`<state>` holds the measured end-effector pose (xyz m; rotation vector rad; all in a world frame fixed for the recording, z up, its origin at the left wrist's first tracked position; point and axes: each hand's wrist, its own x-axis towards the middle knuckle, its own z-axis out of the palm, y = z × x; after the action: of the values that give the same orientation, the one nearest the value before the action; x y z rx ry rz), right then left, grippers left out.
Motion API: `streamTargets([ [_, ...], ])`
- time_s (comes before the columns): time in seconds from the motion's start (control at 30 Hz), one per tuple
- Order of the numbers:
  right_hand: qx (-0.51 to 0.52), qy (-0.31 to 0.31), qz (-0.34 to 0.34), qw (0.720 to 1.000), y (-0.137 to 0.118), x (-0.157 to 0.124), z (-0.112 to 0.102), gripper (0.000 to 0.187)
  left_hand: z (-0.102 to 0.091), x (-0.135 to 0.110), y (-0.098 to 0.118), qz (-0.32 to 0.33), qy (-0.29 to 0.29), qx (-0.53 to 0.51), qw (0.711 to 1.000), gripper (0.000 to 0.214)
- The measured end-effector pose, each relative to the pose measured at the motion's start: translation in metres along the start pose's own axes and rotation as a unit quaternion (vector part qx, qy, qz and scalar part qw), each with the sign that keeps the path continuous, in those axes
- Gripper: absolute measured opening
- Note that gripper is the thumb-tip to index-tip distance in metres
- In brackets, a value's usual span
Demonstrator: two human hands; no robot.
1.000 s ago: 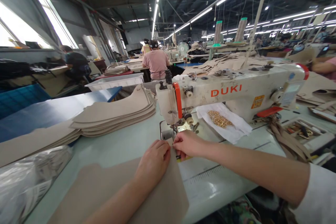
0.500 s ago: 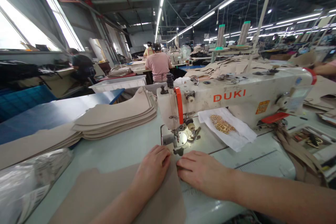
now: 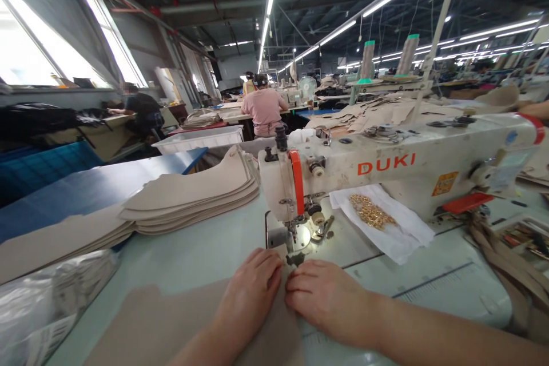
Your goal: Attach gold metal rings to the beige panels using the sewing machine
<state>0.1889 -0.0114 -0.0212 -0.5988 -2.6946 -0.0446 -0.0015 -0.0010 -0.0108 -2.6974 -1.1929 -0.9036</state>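
A beige fabric panel [image 3: 171, 320] lies on the sewing machine table, its narrow far end in front of the needle and presser foot [image 3: 295, 229]. My left hand [image 3: 253, 289] rests on the panel, fingers curled and closed on its edge near that end. Close beside it, my right hand [image 3: 323, 297] is closed too, its fingertips pinching the panel's right edge. The fingertips of both hands are partly hidden. The white sewing machine [image 3: 386, 154] stands just beyond my hands, and its presser foot is apart from the fabric.
A stack of beige panels [image 3: 193, 194] lies left of the machine. Small gold metal pieces [image 3: 371, 211] sit on a white cloth [image 3: 407, 240] under the machine arm. A plastic bag [image 3: 47, 303] is at the left edge. A person in pink [image 3: 263, 108] sits ahead.
My right hand has come slightly left, closer to my left hand and against the panel's edge. The view has shifted a little; the panel still lies in front of the needle.
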Motion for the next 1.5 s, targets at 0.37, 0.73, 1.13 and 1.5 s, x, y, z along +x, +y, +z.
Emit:
streamTargets([
  [0.37, 0.014, -0.002, 0.008, 1.0, -0.001, 0.0, -0.003, 0.013, 0.001, 0.003, 0.0, 0.022, 0.005, -0.009, 1.0, 0.017],
  [0.73, 0.002, -0.002, 0.021, 1.0, -0.002, 0.001, -0.005, 0.011, 0.001, 0.004, 0.0, 0.02, 0.007, -0.003, 1.0, 0.016],
  [1.13, -0.04, 0.002, 0.065, 0.997, -0.004, 0.009, -0.009, 0.016, -0.001, 0.005, 0.003, 0.009, -0.01, 0.005, 1.0, 0.019],
  [1.5, -0.065, -0.023, 0.057, 0.996, -0.003, 0.015, -0.011, 0.009, -0.007, -0.006, 0.002, -0.009, 0.002, -0.018, 1.0, 0.019],
])
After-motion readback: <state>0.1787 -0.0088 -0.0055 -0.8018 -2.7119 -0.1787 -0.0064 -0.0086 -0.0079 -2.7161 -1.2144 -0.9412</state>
